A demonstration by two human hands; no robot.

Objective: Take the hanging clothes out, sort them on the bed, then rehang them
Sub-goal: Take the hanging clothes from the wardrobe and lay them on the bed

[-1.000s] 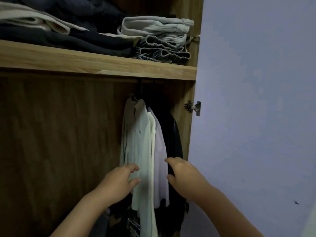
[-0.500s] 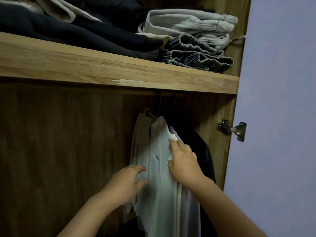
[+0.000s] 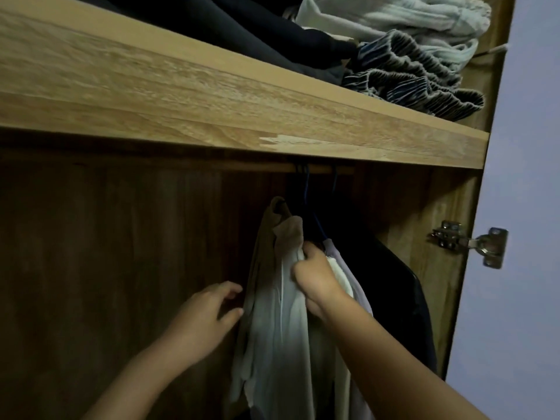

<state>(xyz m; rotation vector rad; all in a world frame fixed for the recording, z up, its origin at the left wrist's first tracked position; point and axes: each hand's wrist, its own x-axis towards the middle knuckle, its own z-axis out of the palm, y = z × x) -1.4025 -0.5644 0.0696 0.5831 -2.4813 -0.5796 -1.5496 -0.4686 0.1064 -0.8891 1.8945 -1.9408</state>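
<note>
In the head view, the inside of a wooden wardrobe (image 3: 106, 268) is seen from below its shelf (image 3: 212, 95). A short row of hanging clothes is suspended from a wooden rail (image 3: 321, 170) just under the shelf, toward the right side of the compartment. At the left of the row a pale white shirt (image 3: 272, 328) is hung, with a beige collar at its top. Just to its right a cream garment (image 3: 341, 277) and a pale lilac shirt (image 3: 348, 268) are seen, and furthest right a dark jacket (image 3: 403, 298) is hung. Thin blue hanger hooks (image 3: 306, 189) are looped over the rail.

The right hand (image 3: 315, 280) is raised to the shoulder of the white shirt, and a fold of its fabric near the collar is clenched between the curled fingers and thumb. The left hand (image 3: 209, 316) is held just left of the same shirt, its fingers loosely spread and relaxed, nothing being grasped; whether the fingertips touch the cloth cannot be told.

On the shelf above, folded dark clothes (image 3: 242, 28) are stacked at the left, with a pale grey folded garment (image 3: 409, 22) and a striped gathered garment (image 3: 418, 80) at the right. A metal door hinge (image 3: 469, 242) is fixed to the wardrobe's right side panel, beside a pale lilac door (image 3: 533, 207).
</note>
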